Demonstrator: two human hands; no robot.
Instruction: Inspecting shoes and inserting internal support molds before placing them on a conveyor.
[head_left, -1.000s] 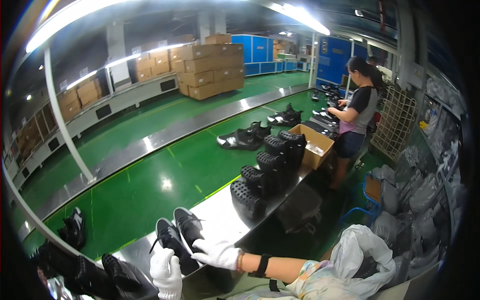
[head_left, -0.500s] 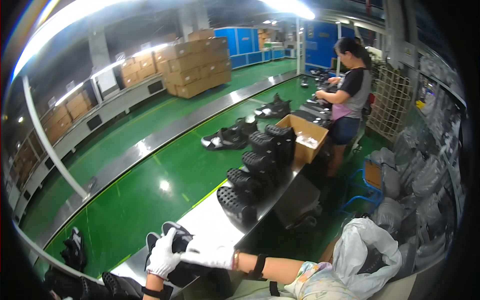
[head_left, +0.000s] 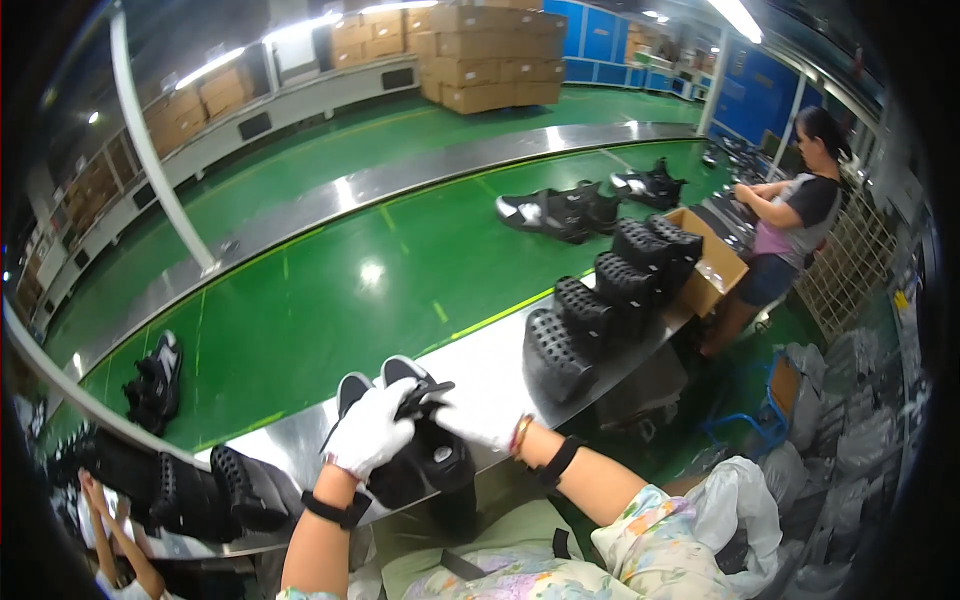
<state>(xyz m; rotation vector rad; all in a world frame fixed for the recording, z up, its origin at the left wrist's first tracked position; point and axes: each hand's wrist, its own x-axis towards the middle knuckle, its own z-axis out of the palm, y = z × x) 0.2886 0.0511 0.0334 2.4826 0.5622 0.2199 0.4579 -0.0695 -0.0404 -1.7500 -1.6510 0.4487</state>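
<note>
A pair of black shoes point(head_left: 440, 462) with pale toes stands on the metal bench edge in front of me. My left hand point(head_left: 372, 430), in a white glove, is closed at the upper part of the shoes, on a dark strap point(head_left: 428, 398). From the right, my right hand point(head_left: 482, 420), also gloved in white, reaches to the same strap. Its fingers are bent and partly blurred, and they appear to pinch the strap's end. The gloves cover much of the shoes' openings.
Several black shoes point(head_left: 560, 355) lie on their sides along the bench, soles showing, beside an open cardboard box point(head_left: 712, 268). More shoes point(head_left: 245, 490) lie at left. Other shoes rest on the green belt point(head_left: 330, 330). A co-worker point(head_left: 800, 205) stands far right; another person's hands point(head_left: 100, 510) show lower left.
My view has swung, so the bench and co-worker sit farther right. My right hand has drawn back from beside the left one, and the dark strap now shows between them.
</note>
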